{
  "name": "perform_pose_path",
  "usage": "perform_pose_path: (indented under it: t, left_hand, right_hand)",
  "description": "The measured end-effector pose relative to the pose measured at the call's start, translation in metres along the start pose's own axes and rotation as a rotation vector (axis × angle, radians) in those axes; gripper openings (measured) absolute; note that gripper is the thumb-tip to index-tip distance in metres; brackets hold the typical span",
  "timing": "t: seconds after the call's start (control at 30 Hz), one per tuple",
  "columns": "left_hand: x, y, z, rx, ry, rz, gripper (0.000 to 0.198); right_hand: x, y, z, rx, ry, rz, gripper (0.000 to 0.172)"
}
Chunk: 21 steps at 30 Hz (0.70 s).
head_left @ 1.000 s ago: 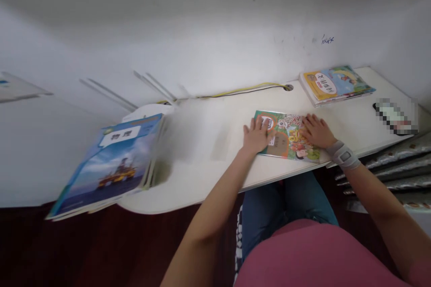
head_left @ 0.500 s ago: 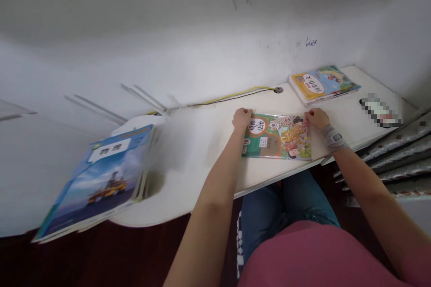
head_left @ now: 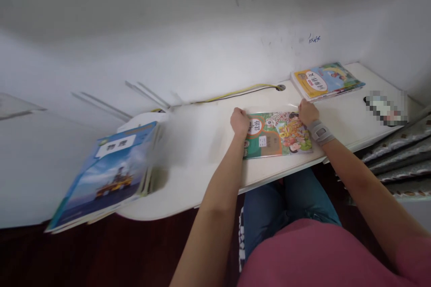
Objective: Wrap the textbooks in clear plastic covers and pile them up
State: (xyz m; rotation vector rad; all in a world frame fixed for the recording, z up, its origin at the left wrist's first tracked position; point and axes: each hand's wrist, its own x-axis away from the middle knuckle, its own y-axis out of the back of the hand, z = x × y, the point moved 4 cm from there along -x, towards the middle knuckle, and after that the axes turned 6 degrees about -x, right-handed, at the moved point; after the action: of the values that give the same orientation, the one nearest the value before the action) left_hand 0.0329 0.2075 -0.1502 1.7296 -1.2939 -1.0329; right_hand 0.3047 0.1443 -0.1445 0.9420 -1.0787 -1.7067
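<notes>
A textbook [head_left: 269,136] with a green and orange illustrated front lies on the white desk before me, inside a shiny clear plastic cover [head_left: 284,108] whose edge shows past the book's far side. My left hand [head_left: 239,122] is closed at its far left corner, over part of the printed title. At the far right corner my right hand [head_left: 308,112], below a grey wristband [head_left: 320,132], is also closed, its knuckles up. Fingertips of both hands are mostly hidden, so how much is book and how much is plastic in each grip is unclear.
Blue physics textbooks [head_left: 111,175] are piled at the desk's left end. A stack of colourful books [head_left: 328,81] lies at the back right, near a blurred-out phone [head_left: 385,107]. Yellow and black cables [head_left: 235,93] run along the wall into a desk hole [head_left: 280,87].
My right hand has shifted slightly left and away from me, from a fingertip pinch to a more closed grip. My left hand has curled further over the corner. The view has moved slightly.
</notes>
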Motion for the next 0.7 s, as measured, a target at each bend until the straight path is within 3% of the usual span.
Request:
perform_pose_path:
  t: [0.3, 0.57, 0.7]
  left_hand:
    - [0.008, 0.013, 0.027, 0.0, 0.119, -0.06, 0.016]
    - [0.007, 0.012, 0.025, -0.013, 0.119, -0.024, 0.022]
    - [0.017, 0.021, 0.009, -0.079, 0.007, -0.123, 0.034]
  right_hand:
    - [-0.023, -0.017, 0.039, 0.064, 0.116, 0.054, 0.031]
    - [-0.029, -0.018, 0.036, 0.068, 0.142, 0.068, 0.036]
    - [-0.029, -0.019, 0.036, 0.064, 0.144, 0.069, 0.037]
